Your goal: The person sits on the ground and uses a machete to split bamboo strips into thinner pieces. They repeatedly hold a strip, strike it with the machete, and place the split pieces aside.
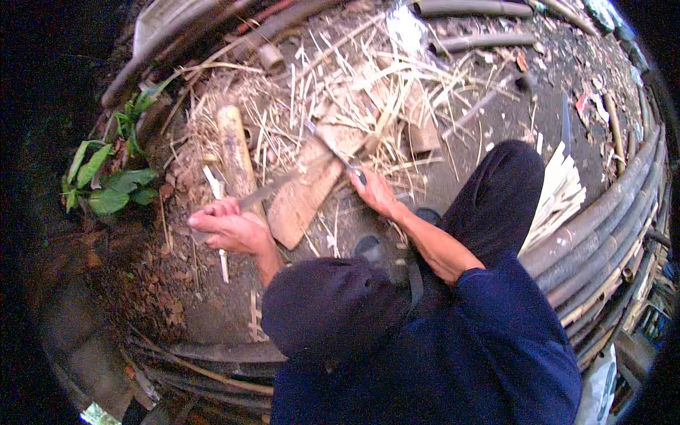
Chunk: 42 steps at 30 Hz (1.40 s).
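Observation:
My left hand (232, 225) is closed on one end of a long flat strip (273, 187), probably bamboo. The strip slants up and right across a wooden board (301, 205) lying on the ground. My right hand (377, 193) is closed round the handle of a knife (330, 144), its blade pointing up and left. Strip and blade cross near the board's upper part; whether they touch I cannot tell. A thick yellowish bamboo piece (237, 152) lies left of the board.
Pale shavings and thin splints (397, 78) are heaped beyond the board. A bundle of pale strips (559, 191) lies right of my knee. Long bamboo poles (602, 219) line the right side, and a leafy green plant (106, 180) grows at the left. A short block (423, 138) sits among the shavings.

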Motion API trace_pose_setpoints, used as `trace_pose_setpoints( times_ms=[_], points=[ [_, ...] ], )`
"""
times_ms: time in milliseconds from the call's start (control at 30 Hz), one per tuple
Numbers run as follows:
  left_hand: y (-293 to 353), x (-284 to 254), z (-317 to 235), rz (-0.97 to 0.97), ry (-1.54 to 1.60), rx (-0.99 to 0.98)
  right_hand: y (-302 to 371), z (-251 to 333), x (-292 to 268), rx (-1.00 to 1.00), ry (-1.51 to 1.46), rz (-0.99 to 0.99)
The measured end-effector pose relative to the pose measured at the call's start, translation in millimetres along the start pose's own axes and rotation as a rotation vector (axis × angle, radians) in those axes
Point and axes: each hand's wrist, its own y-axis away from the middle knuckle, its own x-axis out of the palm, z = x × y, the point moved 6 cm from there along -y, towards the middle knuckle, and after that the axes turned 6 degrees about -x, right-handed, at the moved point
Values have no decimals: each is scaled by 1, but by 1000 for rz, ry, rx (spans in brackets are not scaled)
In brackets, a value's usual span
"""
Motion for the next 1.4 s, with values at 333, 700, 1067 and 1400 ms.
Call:
trace_pose_setpoints(
  times_ms=[333,700,1067,1400],
  points=[
    [-13,-9,7,46,-19,15,4,30,-7,-51,63,56],
    [-17,-5,1,86,14,31,-4,16,-3,-34,113,75],
    [37,4,75,409,-471,137,4,-7,2,-22,-23,50],
    [-25,28,54,650,106,-276,10,-24,-7,67,-79,59]
  ],
)
